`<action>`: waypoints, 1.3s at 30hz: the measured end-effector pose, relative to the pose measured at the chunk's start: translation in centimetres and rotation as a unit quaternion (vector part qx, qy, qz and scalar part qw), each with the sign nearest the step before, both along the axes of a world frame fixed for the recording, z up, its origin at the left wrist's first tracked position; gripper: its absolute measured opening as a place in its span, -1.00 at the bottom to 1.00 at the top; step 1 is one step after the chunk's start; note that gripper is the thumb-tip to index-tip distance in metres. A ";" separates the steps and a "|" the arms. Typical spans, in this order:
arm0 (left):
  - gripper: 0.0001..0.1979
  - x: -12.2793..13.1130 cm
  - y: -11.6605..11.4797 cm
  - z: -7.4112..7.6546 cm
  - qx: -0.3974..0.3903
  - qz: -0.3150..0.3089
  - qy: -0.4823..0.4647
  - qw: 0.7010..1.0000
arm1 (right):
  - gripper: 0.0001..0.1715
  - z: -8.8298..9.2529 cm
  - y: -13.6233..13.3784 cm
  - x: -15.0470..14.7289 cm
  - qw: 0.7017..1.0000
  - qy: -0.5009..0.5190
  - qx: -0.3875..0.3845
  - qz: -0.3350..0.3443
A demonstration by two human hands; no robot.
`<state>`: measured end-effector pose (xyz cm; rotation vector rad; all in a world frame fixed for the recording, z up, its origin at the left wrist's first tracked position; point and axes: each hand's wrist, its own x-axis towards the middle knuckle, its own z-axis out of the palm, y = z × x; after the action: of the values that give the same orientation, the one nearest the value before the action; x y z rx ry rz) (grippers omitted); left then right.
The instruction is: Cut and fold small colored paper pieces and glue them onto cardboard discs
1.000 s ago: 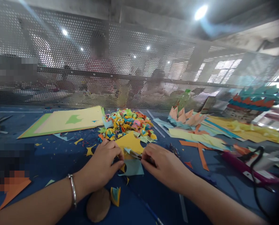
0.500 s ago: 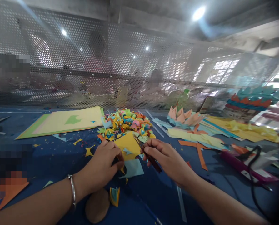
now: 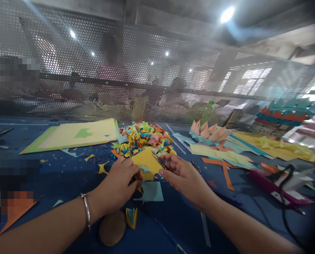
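Observation:
My left hand (image 3: 119, 183) pinches the lower left edge of a yellow paper piece (image 3: 146, 163) held just above the blue table (image 3: 67, 176). Fingers of my right hand (image 3: 182, 176) curl at the paper's right edge, closed around a thin dark tool whose tip barely shows; I cannot tell if it is scissors. A small light blue scrap sits on the yellow piece. Flat on the table under my hands lies a light blue paper piece (image 3: 152, 192). A metal bangle circles my left wrist.
A heap of small folded coloured papers (image 3: 144, 137) lies behind my hands. Large yellow and green sheets (image 3: 72, 135) are at the back left, orange and yellow strips (image 3: 226, 158) at the right, with a pink tool and black cord (image 3: 279, 187). A perforated metal screen (image 3: 146, 81) closes off the back.
My right hand has moved up and left to the yellow paper's right edge, and the dark tool, clearly seen before, is now mostly hidden in its fingers. My left hand keeps its pinch.

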<state>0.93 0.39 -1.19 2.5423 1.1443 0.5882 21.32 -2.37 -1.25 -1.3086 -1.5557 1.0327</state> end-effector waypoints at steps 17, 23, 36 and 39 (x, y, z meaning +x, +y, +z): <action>-0.85 0.1 -0.3 0.3 -0.005 -0.025 -0.039 0.999 | -0.91 0.1 -0.3 -0.3 0.988 -0.138 0.009 0.063; -0.70 0.4 -0.1 0.7 -0.213 0.045 -0.306 0.927 | -0.86 0.5 -0.3 -0.3 0.997 -0.063 0.026 0.043; -0.76 0.9 -0.8 0.4 -0.350 0.015 -0.349 0.869 | -0.77 0.5 -0.6 -1.0 0.998 0.006 0.003 0.061; -0.79 0.6 -0.8 0.6 -0.379 0.034 -0.385 0.841 | -0.75 0.5 -0.7 -0.8 0.998 -0.010 0.004 0.054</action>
<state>1.54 -0.42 -0.58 1.3788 0.8932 0.8471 20.49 -3.05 -0.71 -1.2443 -1.6602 1.0814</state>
